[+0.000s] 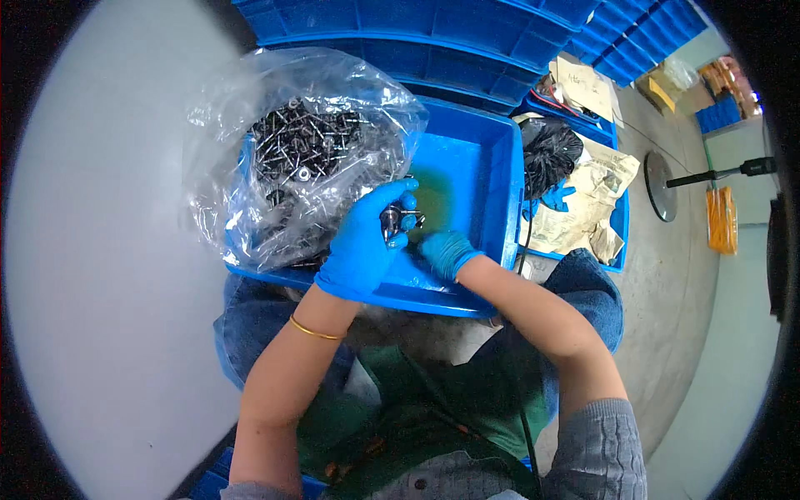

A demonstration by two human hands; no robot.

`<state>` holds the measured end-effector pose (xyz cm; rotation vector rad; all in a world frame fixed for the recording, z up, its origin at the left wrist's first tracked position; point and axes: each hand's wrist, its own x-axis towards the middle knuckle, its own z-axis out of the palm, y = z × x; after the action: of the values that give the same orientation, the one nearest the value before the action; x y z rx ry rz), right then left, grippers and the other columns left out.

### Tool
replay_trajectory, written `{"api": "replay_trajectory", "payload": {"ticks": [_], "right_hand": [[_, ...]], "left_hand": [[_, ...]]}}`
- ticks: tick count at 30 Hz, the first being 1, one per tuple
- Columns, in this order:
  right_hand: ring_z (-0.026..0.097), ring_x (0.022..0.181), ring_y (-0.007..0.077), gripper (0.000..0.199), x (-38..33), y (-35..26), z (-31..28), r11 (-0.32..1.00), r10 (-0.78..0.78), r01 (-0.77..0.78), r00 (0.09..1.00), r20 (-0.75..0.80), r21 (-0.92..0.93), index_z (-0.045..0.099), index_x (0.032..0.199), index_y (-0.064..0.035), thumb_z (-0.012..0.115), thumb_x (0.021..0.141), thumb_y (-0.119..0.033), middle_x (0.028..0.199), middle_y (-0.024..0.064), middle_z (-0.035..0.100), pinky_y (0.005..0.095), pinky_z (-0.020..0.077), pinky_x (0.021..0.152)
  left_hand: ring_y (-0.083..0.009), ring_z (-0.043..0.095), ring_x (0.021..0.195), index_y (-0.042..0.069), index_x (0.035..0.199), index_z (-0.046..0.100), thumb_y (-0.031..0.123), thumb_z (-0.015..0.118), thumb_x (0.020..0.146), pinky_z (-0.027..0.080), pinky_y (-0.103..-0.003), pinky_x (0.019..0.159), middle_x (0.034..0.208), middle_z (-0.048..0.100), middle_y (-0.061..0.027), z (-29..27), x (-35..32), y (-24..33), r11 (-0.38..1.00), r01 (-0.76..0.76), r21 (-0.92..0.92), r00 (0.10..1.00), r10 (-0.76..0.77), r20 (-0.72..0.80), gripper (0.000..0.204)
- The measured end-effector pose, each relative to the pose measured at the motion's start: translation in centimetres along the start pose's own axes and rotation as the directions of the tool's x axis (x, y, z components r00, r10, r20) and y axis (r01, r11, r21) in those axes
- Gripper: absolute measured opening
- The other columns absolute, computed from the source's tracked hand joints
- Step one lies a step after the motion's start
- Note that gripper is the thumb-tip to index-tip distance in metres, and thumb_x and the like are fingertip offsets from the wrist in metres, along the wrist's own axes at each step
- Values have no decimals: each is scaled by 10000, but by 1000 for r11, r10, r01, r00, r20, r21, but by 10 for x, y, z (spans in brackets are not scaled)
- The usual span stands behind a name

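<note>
My left hand (363,237), in a blue glove, is closed around some small shiny dark metal parts (390,222) above the blue bin. One part's narrow end sticks out to the right, between the fingers. Just right of it, my right hand (446,252), gloved in blue too, is low inside the bin (493,200); its fingers are blurred and partly hidden. Left of both hands, a clear plastic bag (225,179) lies open in the bin. It holds a heap of dark metal parts with thin shiny stems (304,137).
Stacked blue crates (400,33) rise behind the bin. To the right, another crate carries brown paper (596,200) and a black plastic bag (550,154). A white surface (117,250) fills the left side. A round base with a black pole (661,185) stands farther right.
</note>
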<state>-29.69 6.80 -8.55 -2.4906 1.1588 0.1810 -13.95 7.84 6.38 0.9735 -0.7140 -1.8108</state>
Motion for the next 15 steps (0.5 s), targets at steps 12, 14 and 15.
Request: {"api": "replay_trajectory", "payload": {"ticks": [12, 14, 15], "right_hand": [[503, 520, 91, 211, -40, -33, -132, -179, 431, -146, 877, 211, 973, 591, 760, -58, 492, 804, -240, 652, 39, 546, 188, 375, 424], [517, 536, 104, 181, -47, -40, -147, -471, 426, -63, 857, 289, 880, 573, 761, -59, 527, 788, -232, 674, 43, 561, 208, 409, 447], [524, 543, 110, 171, -52, -41, -153, -602, 417, -13, 848, 328, 798, 564, 761, -59, 544, 780, -228, 685, 45, 569, 217, 426, 459]], "left_hand": [[-42, 457, 581, 67, 912, 545, 160, 511, 788, 325, -172, 442, 710, 516, 14, 19, -5, 9, 996, 44, 78, 979, -28, -200, 158], [-38, 460, 581, 57, 915, 544, 135, 540, 775, 343, -169, 454, 731, 536, 7, 21, -1, -1, 977, -7, 215, 982, 46, -181, 160], [-39, 454, 573, 53, 923, 540, 120, 542, 772, 346, -169, 459, 711, 530, 11, 28, -1, -3, 970, 3, 244, 986, 37, -162, 165]]}}
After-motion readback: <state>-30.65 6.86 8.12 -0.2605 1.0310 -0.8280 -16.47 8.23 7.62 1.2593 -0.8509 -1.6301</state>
